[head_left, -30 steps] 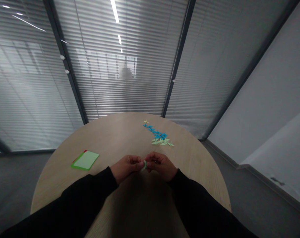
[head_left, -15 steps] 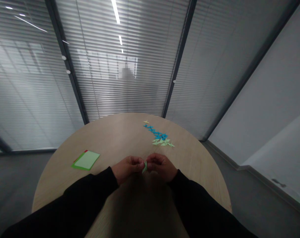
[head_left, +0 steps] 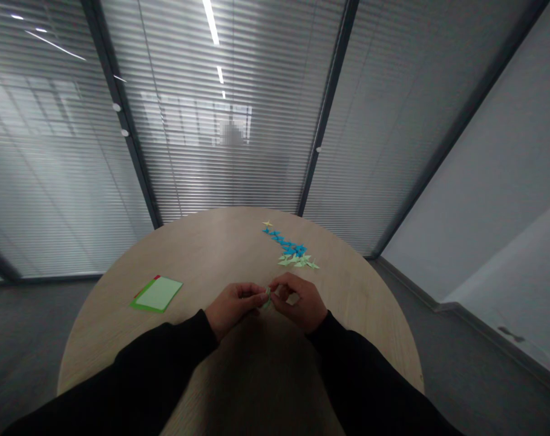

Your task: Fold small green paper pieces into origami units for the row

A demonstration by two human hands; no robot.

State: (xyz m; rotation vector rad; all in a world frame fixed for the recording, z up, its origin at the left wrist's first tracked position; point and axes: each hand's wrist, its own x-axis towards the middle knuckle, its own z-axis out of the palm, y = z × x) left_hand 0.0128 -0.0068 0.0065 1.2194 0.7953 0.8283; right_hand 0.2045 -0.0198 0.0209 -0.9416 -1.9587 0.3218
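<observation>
Between my fingertips is a small piece of folded light green paper point(head_left: 267, 299), mostly hidden by the fingers. My left hand point(head_left: 237, 307) pinches it from the left, thumb against the fingers. From the other side my right hand point(head_left: 301, 301) also grips it, its index finger arched over and thumb below. Beyond the hands lies a cluster of light green folded paper cranes point(head_left: 297, 261). Blue paper cranes point(head_left: 289, 244) trail away behind them in a line, with a single yellow one point(head_left: 267, 223) at the far end.
A pad of light green paper point(head_left: 159, 294) in a green and red cover lies on the left of the round wooden table point(head_left: 211, 254). Blinds point(head_left: 229, 169) over glass panels stand behind the table, and a pale wall point(head_left: 492, 200) is on the right.
My right fingers have lifted and bent into a rounder pinch. My left thumb has shifted a little upward, and less of the green paper shows. The cranes and pad have stayed put.
</observation>
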